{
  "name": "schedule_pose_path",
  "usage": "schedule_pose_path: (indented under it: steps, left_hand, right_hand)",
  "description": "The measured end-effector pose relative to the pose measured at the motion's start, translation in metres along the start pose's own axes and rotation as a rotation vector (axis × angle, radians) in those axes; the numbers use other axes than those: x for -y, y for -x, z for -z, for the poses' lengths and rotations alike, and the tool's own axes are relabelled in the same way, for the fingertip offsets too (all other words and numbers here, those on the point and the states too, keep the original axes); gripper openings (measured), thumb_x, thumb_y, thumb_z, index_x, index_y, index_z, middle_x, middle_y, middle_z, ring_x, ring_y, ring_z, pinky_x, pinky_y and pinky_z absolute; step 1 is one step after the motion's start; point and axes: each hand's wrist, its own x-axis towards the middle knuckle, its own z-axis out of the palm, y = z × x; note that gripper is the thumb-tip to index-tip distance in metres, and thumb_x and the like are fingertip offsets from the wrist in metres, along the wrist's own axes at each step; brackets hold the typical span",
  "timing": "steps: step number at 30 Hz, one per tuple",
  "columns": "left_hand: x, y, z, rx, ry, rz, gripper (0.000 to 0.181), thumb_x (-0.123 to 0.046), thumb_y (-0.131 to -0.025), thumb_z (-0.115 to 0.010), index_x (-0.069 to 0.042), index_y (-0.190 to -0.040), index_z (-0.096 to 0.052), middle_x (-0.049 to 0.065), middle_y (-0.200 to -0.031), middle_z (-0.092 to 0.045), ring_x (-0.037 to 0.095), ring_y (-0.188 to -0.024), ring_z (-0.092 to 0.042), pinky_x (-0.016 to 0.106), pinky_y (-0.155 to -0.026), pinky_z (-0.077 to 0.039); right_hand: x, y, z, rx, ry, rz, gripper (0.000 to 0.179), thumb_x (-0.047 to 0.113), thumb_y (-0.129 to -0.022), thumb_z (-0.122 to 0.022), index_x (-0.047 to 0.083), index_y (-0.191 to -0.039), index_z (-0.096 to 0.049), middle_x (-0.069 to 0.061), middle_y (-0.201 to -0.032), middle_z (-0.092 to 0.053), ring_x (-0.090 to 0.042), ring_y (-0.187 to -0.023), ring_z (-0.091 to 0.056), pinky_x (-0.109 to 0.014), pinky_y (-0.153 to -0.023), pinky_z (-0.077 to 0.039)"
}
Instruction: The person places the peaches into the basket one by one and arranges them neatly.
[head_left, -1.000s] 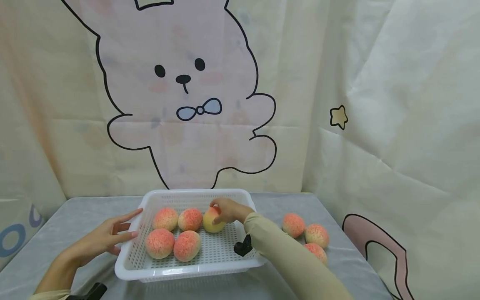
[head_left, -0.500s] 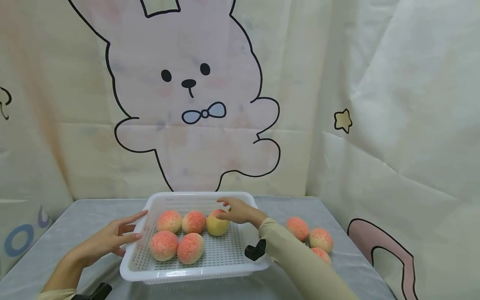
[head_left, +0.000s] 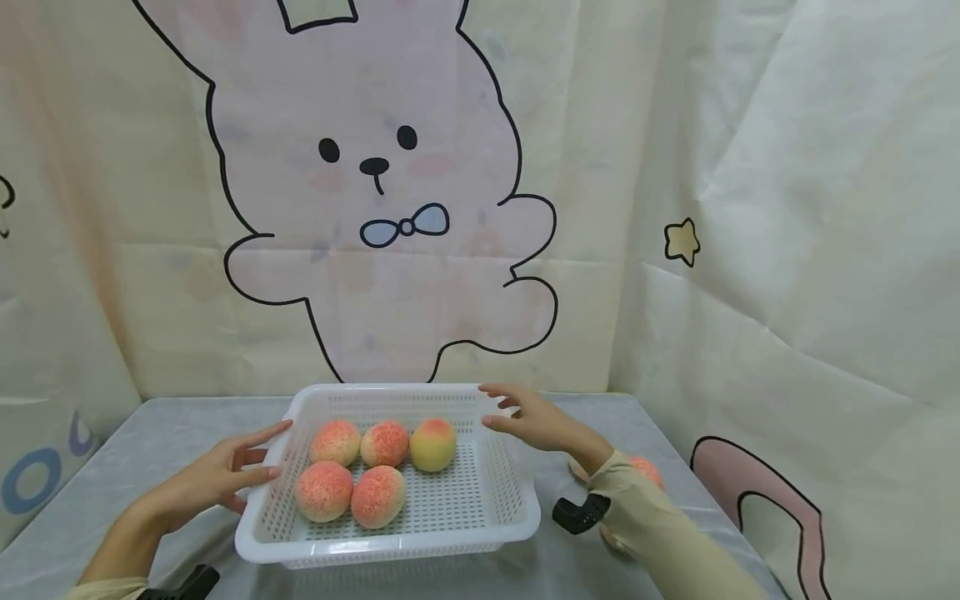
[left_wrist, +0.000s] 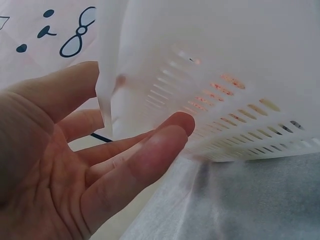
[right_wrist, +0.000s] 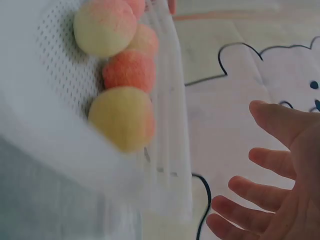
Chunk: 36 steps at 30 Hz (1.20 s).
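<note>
A white perforated plastic basket point(head_left: 450, 537) stands on the table, holding several peaches in two rows. Two pink speckled peaches point(head_left: 324, 492) lie in front; behind, a yellower peach point(head_left: 433, 446) sits at the right end of its row. My left hand point(head_left: 213, 477) touches the basket's left rim, fingers extended; in the left wrist view its fingertips point(left_wrist: 179, 125) rest beside the slotted wall. My right hand point(head_left: 536, 419) hovers at the basket's right rim with spread fingers and nothing in them, as the right wrist view also shows.
More peaches point(head_left: 647, 472) lie on the table right of the basket, mostly hidden behind my right forearm. A grey cloth point(head_left: 172, 425) covers the table. Printed curtains point(head_left: 577, 167) hang at the back and sides. Black wrist straps point(head_left: 581, 514) sit on both arms.
My right hand has let go of the yellower peach in the basket and moved right to the rim. That peach stays at the end of the back row. My left hand keeps its place.
</note>
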Motion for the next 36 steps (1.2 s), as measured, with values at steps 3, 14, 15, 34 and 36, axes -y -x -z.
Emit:
schedule_pose_path:
  steps: [3,14,15,34,36]
  left_hand:
    - [0.001,0.001,0.000,0.016,0.011,-0.019,0.080,-0.025,-0.103,-0.057,-0.009,-0.163,-0.007,0.041,-0.156,-0.028,0.031,-0.117,-0.064,0.052,-0.076,-0.061]
    - [-0.003,0.001,0.000,-0.008,-0.004,-0.008,0.081,-0.026,-0.102,-0.059,-0.010,-0.163,-0.009,0.041,-0.156,-0.027,0.033,-0.118,-0.064,0.051,-0.077,-0.061]
    - [-0.003,0.001,0.001,-0.009,-0.002,-0.008,0.081,-0.025,-0.102,-0.060,-0.010,-0.163,-0.009,0.041,-0.156,-0.027,0.033,-0.118,-0.064,0.051,-0.077,-0.061]
    - [-0.001,-0.001,0.001,-0.002,-0.006,-0.014,0.080,-0.025,-0.102,-0.059,-0.010,-0.163,-0.011,0.039,-0.155,-0.032,0.031,-0.117,-0.064,0.050,-0.076,-0.061]
    - [0.000,0.000,0.001,-0.005,-0.005,-0.010,0.080,-0.026,-0.102,-0.059,-0.010,-0.163,-0.011,0.039,-0.156,-0.030,0.031,-0.117,-0.064,0.050,-0.077,-0.061]
  right_hand:
    - [-0.015,0.020,0.015,-0.040,0.014,0.002,0.059,0.032,-0.102,-0.062,0.008,-0.152,-0.044,-0.021,-0.154,-0.045,-0.044,-0.134,-0.050,-0.058,-0.107,-0.045]
    - [-0.071,0.087,0.066,-0.180,0.104,-0.011,0.053,0.021,-0.102,-0.061,-0.001,-0.148,-0.046,-0.030,-0.146,-0.051,-0.052,-0.127,-0.053,-0.060,-0.096,-0.051]
    - [-0.077,0.092,0.068,-0.183,0.111,-0.030,0.053,0.021,-0.102,-0.061,-0.002,-0.148,-0.046,-0.031,-0.146,-0.051,-0.053,-0.128,-0.052,-0.060,-0.096,-0.051]
    - [-0.181,0.146,0.062,0.095,-0.072,-0.284,0.066,0.025,-0.100,-0.062,-0.007,-0.152,-0.036,-0.042,-0.150,-0.034,-0.048,-0.125,-0.050,-0.049,-0.089,-0.051]
    - [-0.182,0.146,0.063,0.101,-0.097,-0.299,0.069,0.024,-0.099,-0.064,-0.005,-0.154,-0.034,-0.040,-0.146,-0.039,-0.032,-0.105,-0.059,-0.038,-0.078,-0.051]
